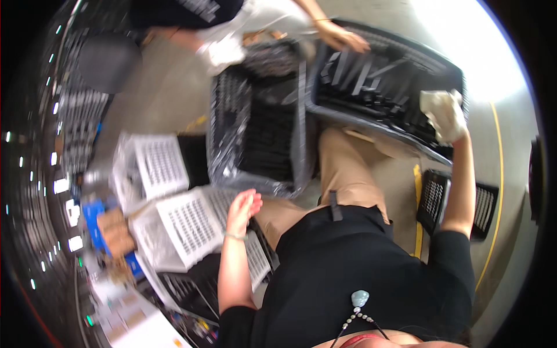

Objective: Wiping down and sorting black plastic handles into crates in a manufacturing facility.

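My left hand [242, 211] is bare and holds nothing. Its fingers are loosely bent and apart from the thumb, near the front left corner of a black crate [213, 133] lined with clear plastic. Wrapped in white, apparently a glove or a cloth, my right hand [444, 115] is at the right end of a second black crate [383, 126]. Blur hides its fingers, so I cannot tell whether they grip anything. Long, thin dark pieces [360, 78] with shiny edges lie inside that second crate. The contents of the lined crate are dark and indistinct.
Across from me a person [278, 17] reaches a bare hand [342, 39] over the second crate. White slotted baskets [188, 226] in plastic stand to my left, with cardboard boxes [116, 232] beyond. Black slotted baskets [435, 200] lie on the floor at right, beside yellow lines.
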Demonstrator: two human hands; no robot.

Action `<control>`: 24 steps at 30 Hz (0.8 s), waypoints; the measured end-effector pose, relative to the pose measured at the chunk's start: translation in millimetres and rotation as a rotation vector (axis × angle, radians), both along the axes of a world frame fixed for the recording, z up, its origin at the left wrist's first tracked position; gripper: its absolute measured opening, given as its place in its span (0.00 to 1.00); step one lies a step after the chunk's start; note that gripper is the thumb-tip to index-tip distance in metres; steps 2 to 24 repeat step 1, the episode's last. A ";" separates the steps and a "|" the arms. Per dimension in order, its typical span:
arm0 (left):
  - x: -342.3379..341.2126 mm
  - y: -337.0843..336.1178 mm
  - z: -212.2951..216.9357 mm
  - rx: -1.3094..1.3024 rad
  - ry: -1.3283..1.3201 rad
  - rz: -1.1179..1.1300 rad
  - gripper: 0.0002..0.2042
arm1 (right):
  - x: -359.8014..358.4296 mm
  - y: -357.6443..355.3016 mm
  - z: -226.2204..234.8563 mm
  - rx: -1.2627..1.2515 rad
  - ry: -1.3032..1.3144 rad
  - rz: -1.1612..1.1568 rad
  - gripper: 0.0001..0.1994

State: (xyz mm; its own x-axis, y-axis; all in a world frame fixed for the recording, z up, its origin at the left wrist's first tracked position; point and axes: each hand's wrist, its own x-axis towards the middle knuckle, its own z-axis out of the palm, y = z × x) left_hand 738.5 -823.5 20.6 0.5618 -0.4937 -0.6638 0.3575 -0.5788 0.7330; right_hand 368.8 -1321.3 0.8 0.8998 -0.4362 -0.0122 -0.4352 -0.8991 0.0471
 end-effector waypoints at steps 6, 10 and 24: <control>10.4 -8.2 -6.9 0.004 -0.001 -0.046 0.16 | 11.0 5.7 -2.2 0.010 0.012 0.029 0.09; 10.4 -8.2 -6.9 0.004 -0.001 -0.046 0.16 | 11.0 5.7 -2.2 0.010 0.012 0.029 0.09; 10.4 -8.2 -6.9 0.004 -0.001 -0.046 0.16 | 11.0 5.7 -2.2 0.010 0.012 0.029 0.09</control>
